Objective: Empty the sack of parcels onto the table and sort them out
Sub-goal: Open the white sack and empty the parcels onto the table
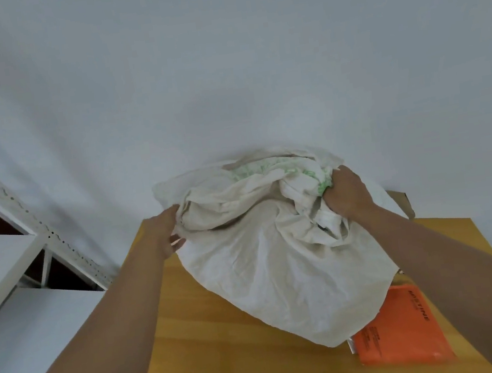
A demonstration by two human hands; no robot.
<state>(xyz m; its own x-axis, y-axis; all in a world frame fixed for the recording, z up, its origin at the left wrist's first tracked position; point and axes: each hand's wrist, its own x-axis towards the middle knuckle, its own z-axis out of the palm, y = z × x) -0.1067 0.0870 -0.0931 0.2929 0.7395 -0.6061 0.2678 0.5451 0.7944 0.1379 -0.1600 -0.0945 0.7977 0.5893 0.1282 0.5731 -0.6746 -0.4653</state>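
Sack [267,265] being tipped out over the table [217,356], emptying just begun.
Right hand [349,194] is bunching the sack's upper cloth in curled fingers; left hand [163,231] is pinching its left fold. One orange parcel [404,328] is lying near the table's right edge; sorting is not yet begun.

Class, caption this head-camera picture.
Both hands, left and right, grip a cloth sack beside an orange parcel.

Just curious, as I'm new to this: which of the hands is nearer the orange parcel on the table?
The right. The right hand grips the sack up above the orange parcel; the left hand holds the sack's opposite side, farther off.
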